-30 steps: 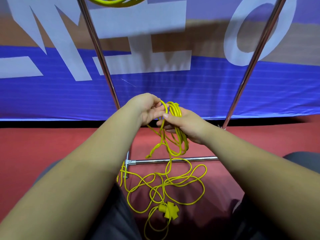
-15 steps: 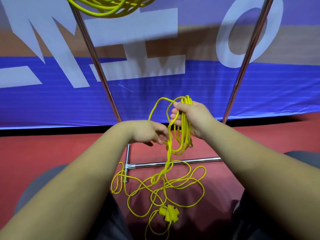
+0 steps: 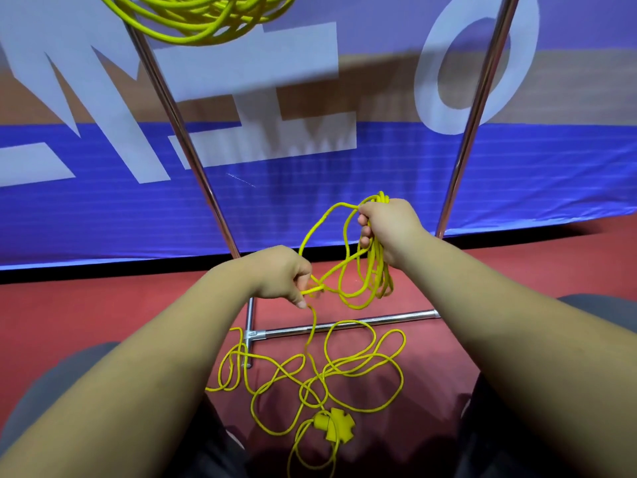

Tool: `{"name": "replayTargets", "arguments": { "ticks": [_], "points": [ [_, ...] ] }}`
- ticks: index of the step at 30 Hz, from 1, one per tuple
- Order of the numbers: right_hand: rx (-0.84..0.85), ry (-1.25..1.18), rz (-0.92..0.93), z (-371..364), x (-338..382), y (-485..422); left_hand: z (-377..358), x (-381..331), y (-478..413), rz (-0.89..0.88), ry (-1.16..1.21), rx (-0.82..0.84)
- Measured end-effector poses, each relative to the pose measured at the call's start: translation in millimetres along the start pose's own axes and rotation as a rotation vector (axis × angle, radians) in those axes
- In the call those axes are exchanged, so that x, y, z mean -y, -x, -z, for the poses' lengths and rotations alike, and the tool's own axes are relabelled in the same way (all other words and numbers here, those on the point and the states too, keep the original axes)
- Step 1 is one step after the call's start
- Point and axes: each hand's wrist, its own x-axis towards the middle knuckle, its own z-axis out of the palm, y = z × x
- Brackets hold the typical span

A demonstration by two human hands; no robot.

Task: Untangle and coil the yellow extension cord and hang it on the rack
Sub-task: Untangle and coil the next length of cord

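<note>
Yellow extension cord [image 3: 376, 270] is partly gathered: several loops hang from the right hand [image 3: 389, 225], whose fingers curl tight round their tops. The left hand [image 3: 279, 274], lower and just beside the loops, pinches the running strand. Below, the rest lies in a loose tangle on the red floor [image 3: 103, 305], crossing the rack's base bar [image 3: 379, 319] and ending at a cross-shaped socket block [image 3: 336, 426]. Coiling seems roughly half done. The next move likely calls for drawing slack up and laying another loop into the right hand, freeing crossings as they rise. Another yellow coil [image 3: 206, 25] hangs high on the rack.
</note>
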Motion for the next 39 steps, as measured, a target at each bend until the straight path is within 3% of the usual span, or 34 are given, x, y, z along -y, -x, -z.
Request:
{"name": "replayTargets", "arguments": {
  "ticks": [5, 8, 12, 15, 16, 18, 21, 23, 26, 29, 31, 34, 37, 39],
  "points": [
    [-0.158, 0.21, 0.006, 18, -7, -11, -7, 1, 6, 0.192, -0.316, 0.153],
    [-0.256, 0.368, 0.02, 29, -4, -18, -19, 4, 12, 0.36, -0.367, 0.214],
    [-0.383, 0.454, 0.085, 29, 1, -19, -18, 48, 20, 0.736, -0.134, 0.24],
    [-0.437, 0.379, 0.065, 29, -3, -26, -20, 69, 22, 0.936, 0.413, 0.125],
    [-0.405, 0.331, 0.065, 28, -5, -30, -18, 67, 23, 0.912, 0.634, 0.06],
    [-0.352, 0.215, 0.055, 23, -5, -32, -13, 63, 24, 0.7, 0.848, 0.027],
    [-0.278, -0.024, 0.021, 16, -4, -27, -1, 54, 31, 0.199, 0.784, 0.175],
    [-0.25, -0.105, -0.012, 12, -5, -24, 6, 44, 38, 0.017, 0.785, 0.361],
    [-0.234, -0.175, -0.035, 11, -4, -23, 2, 25, 46, -0.006, 0.761, 0.687],
    [-0.233, -0.173, -0.023, 11, -2, -22, -22, 6, 46, -0.011, 0.655, 0.827],
    [-0.225, -0.179, -0.011, 10, 2, -20, -44, -11, 39, 0.009, 0.527, 0.783],
    [-0.196, -0.275, -0.022, 10, 8, -18, -69, -30, 20, 0.059, 0.266, 0.501],
    [-0.127, -0.451, -0.081, 7, 14, -15, -83, -38, 1, 0.149, 0.277, 0.198],
    [-0.063, -0.538, -0.118, 5, 19, -11, -86, -41, -7, 0.191, 0.247, 0.093]
  ]
}}
